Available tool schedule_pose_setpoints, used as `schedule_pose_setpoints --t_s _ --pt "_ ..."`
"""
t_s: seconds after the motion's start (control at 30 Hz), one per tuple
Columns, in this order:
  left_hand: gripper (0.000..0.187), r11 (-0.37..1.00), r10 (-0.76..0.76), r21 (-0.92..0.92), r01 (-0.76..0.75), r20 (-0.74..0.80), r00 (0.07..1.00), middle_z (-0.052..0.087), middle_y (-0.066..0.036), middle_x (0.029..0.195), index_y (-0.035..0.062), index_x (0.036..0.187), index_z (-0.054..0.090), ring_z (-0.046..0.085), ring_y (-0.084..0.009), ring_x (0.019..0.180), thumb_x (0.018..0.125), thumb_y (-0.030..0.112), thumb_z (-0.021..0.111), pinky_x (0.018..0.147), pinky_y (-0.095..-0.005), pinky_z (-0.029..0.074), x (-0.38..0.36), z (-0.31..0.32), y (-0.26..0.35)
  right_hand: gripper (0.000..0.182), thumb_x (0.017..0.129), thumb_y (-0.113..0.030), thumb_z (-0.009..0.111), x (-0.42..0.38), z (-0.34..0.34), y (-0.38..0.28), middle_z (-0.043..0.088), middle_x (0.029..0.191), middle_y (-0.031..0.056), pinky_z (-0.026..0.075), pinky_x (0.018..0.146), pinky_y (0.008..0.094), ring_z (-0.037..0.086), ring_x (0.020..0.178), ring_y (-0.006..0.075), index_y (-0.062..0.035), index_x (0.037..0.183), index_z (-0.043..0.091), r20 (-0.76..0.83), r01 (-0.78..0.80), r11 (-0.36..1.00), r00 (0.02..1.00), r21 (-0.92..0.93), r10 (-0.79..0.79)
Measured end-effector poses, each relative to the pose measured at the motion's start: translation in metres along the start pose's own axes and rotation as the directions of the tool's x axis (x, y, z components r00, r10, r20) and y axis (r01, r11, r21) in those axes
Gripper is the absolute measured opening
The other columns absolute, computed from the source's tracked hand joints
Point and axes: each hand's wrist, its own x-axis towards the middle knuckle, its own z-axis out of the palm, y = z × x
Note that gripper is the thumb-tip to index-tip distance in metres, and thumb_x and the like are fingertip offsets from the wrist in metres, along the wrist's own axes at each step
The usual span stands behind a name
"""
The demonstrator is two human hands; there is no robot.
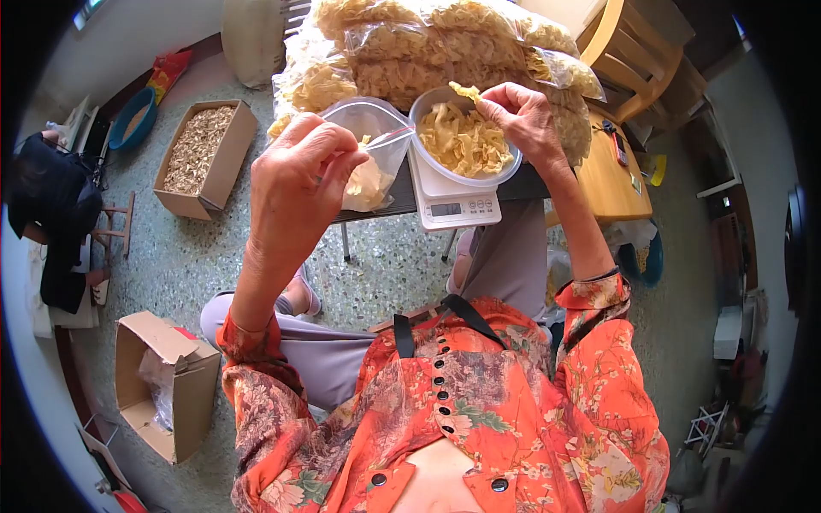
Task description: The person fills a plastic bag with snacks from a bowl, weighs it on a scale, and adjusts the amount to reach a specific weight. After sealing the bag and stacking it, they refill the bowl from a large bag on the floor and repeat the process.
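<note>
The left hand (301, 171) pinches a clear plastic zip bag (369, 181) — hanging below its fingertips; the right hand (526, 122) pinches a pale-yellow dried strip (464, 91) — jutting left from its fingertips, over a round white plastic bowl (479, 179).

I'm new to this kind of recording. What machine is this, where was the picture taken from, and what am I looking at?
There is no machine here: these are a person's own bare hands. The single picture comes from a camera worn on the head, looking forward and down, which is why the person's clothes fill the lower part.

On the table stands a white scale carrying a bowl of yellowish flakes. Behind it are piled filled bags. The left hand pinches the top of a clear bag between its fingers, with some pieces inside. The right hand holds one piece by the bowl's far rim.
</note>
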Motion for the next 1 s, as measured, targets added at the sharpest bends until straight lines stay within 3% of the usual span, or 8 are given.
schedule_pose_setpoints --t_s 0.1,0.23,0.43,0.5,0.63,0.7,0.83,1.0 --pt "0.013 0.999 0.001 -0.044 -0.001 -0.016 1.0 0.067 -0.008 0.087 -0.0007 0.093 0.072 0.069 -0.0144 0.075 0.083 -0.002 0.08 0.067 -0.0272 0.055 0.001 0.0 -0.001 0.016 0.093 -0.017 0.076 -0.001 -0.001 0.007 0.072 0.082 0.0013 0.053 0.069 0.0264 0.063 0.075 0.0078 -0.0015 0.096 0.075 0.05 -0.102 0.935 0.995 0.34 0.09" --pt "0.01 1.0 0.026 -0.006 -0.026 -0.012 1.0 0.066 -0.009 0.087 0.001 0.092 0.071 0.067 -0.0187 0.072 0.085 0.0 0.077 0.065 -0.0305 0.054 0.002 0.001 -0.002 0.017 0.094 -0.017 0.076 -0.002 0.003 0.006 0.073 0.087 0.0018 0.052 0.069 0.025 0.063 0.075 0.0074 -0.0008 0.099 0.075 0.021 -0.029 1.0 0.999 -0.002 0.029" --pt "0.012 0.998 0.059 -0.02 -0.059 -0.015 0.998 0.068 -0.008 0.09 -0.0003 0.096 0.073 0.068 -0.0158 0.077 0.085 -0.003 0.077 0.069 -0.0279 0.056 0.001 0.003 -0.008 0.016 0.093 -0.012 0.078 -0.019 0.012 -0.071 0.074 0.089 0.0033 0.054 0.068 0.0235 0.066 0.078 0.0069 0.0006 0.102 0.075 -0.059 0.185 0.941 0.983 0.284 -0.175" --pt "0.012 0.996 0.087 -0.008 -0.087 -0.013 0.996 0.068 -0.008 0.089 -0.0004 0.095 0.073 0.068 -0.0148 0.077 0.085 -0.004 0.077 0.069 -0.027 0.056 0.001 0.002 -0.007 0.017 0.091 -0.011 0.078 -0.02 0.019 -0.093 0.073 0.089 0.0039 0.053 0.066 0.0252 0.063 0.073 0.0081 -0.001 0.104 0.075 0.032 0.362 0.931 0.931 0.046 -0.363" --pt "0.012 0.996 0.084 -0.019 -0.085 -0.02 0.996 0.067 -0.008 0.088 -0.0004 0.095 0.073 0.067 -0.0141 0.076 0.085 -0.004 0.078 0.068 -0.0271 0.056 -0.001 0.001 -0.005 0.018 0.091 -0.012 0.079 -0.011 0.04 -0.103 0.071 0.089 0.0043 0.05 0.064 0.0257 0.06 0.068 0.0089 -0.0037 0.106 0.076 0.15 0.456 0.889 0.882 -0.032 -0.447" --pt "0.009 0.995 0.048 -0.081 -0.053 -0.069 0.996 0.067 -0.01 0.086 0.0035 0.091 0.072 0.066 -0.0266 0.07 0.083 0.002 0.077 0.064 -0.0352 0.052 -0.001 0.004 -0.006 0.019 0.092 -0.015 0.078 -0.004 0.046 -0.098 0.071 0.09 0.0044 0.05 0.063 0.0253 0.059 0.068 0.0085 -0.0054 0.108 0.076 -0.037 0.538 0.823 0.84 0.18 -0.541" --pt "0.01 0.997 0.026 -0.067 -0.03 -0.06 0.998 0.066 -0.01 0.084 0.0028 0.091 0.071 0.065 -0.0236 0.067 0.083 0.001 0.077 0.062 -0.0334 0.051 0.0 0.001 -0.005 0.013 0.095 -0.014 0.074 0.003 0.025 -0.064 0.075 0.086 0.0026 0.053 0.068 0.0248 0.066 0.075 0.0071 -0.0056 0.103 0.077 -0.125 0.28 0.943 0.957 0.181 -0.26" --pt "0.011 1.0 0.02 0.012 -0.02 -0.01 1.0 0.067 -0.008 0.087 -0.0023 0.093 0.071 0.07 -0.0133 0.077 0.085 -0.004 0.078 0.069 -0.0257 0.057 0.0 -0.001 -0.005 0.022 0.092 -0.018 0.074 -0.014 0.003 -0.014 0.075 0.09 0.0083 0.055 0.076 0.0313 0.069 0.079 0.0147 -0.0013 0.106 0.074 0.166 0.119 0.955 0.983 -0.271 -0.075"
